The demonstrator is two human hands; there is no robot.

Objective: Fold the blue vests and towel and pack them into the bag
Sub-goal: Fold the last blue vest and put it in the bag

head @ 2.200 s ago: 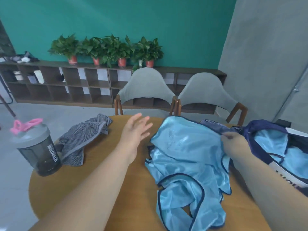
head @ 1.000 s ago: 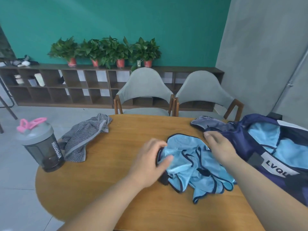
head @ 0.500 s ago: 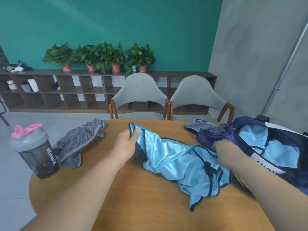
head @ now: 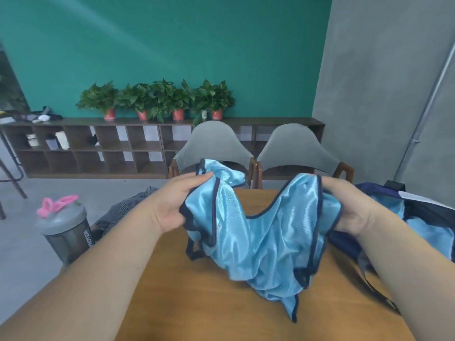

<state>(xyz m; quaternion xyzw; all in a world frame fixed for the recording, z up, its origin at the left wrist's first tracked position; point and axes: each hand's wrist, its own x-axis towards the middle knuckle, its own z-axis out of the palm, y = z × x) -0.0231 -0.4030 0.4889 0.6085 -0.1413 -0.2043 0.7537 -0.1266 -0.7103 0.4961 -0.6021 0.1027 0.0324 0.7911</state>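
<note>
Shaker bottle [head: 65, 232]: stands upright at the far left, grey with a pink lid loop, just beside the table's left edge; whether it rests on the table cannot be told.
Towel [head: 123, 209]: grey striped cloth lying crumpled on the left of the table [head: 221, 311], largely hidden behind the left forearm, apart from both hands.
Left hand [head: 176, 201]: raised above the table, palm turned to the camera. Its fingers [head: 197, 179] stretch along the vest's left shoulder and pinch the dark-trimmed strap, which rises just past the fingertips.
Blue vest [head: 261, 232]: shiny light blue with navy piping, hanging between the two hands. The neckline dips in the middle, and the lower part sags in folds onto the tabletop.
Right hand [head: 349, 207]: level with the left, curled round the vest's other shoulder. The fabric is bunched in its grip, the fingertips hidden behind the cloth, and the navy trim runs just inside the knuckles.
Bag [head: 428, 207]: navy, open, on the right of the table just behind the right wrist, with light blue cloth [head: 426, 233] showing inside.
</note>
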